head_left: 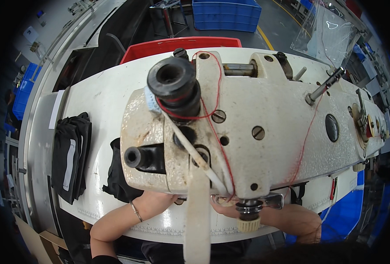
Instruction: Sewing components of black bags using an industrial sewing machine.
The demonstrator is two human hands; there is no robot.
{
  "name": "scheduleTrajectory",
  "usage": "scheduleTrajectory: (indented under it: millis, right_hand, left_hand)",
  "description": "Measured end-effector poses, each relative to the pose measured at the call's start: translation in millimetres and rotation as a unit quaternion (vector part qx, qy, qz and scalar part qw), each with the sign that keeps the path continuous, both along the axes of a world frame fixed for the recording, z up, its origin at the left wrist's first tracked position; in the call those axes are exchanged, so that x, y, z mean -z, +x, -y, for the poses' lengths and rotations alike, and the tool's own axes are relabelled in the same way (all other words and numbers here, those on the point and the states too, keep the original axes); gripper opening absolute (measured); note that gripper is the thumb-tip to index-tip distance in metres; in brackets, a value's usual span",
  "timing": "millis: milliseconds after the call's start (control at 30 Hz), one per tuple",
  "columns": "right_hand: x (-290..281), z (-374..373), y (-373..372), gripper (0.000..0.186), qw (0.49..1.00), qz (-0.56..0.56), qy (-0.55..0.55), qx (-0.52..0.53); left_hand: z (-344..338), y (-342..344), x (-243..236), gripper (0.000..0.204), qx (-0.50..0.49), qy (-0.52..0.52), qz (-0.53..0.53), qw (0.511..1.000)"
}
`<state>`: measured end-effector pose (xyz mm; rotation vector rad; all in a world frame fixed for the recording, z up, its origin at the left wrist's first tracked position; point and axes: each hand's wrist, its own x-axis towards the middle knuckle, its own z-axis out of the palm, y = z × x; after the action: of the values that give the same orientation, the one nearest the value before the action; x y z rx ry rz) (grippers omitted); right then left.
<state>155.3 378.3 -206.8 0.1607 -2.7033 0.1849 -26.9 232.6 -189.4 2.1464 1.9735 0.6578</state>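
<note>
A sewing machine [283, 127] with a pale, oil-stained head fills the middle of the view, standing over a white bench [98, 97] with a ruler scale along its near edge. Both forearms reach in from below. The left hand [157, 202], with a thin bracelet [136, 211] at its wrist, goes under the left end of the head, and the right hand [223, 209] goes under it farther right, behind a cream knob [249, 223]. The machine hides the fingers of both — whether either hand is open or gripping something, I cannot tell. A black cloth [119, 176] lies on the bench just beyond the left hand, partly covered by the machine. Farther left is a stack of folded black pieces [83, 145] with a white strip [69, 165] on top. Red thread [307, 141] runs across the head, and a red bin [182, 43] sits past the bench's far edge.
</note>
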Motion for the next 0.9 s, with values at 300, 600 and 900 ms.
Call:
scheduleTrajectory:
  millis: [300,600,900]
  right_hand:
    - [0,11,10,0.027,0.969,0.156,-0.190,0.013]
    - [9,8,6,0.011,1.000,0.001,0.008,-0.022]
    - [14,6,7,0.015,0.998,-0.024,0.035,-0.041]
  left_hand:
    - [-17,21,-17,0.036,-0.032,0.001,0.040,0.999]
    - [-10,17,11,0.048,-0.023,0.036,0.017,0.999]
    - [-11,25,1,0.036,-0.042,0.072,-0.016,0.996]
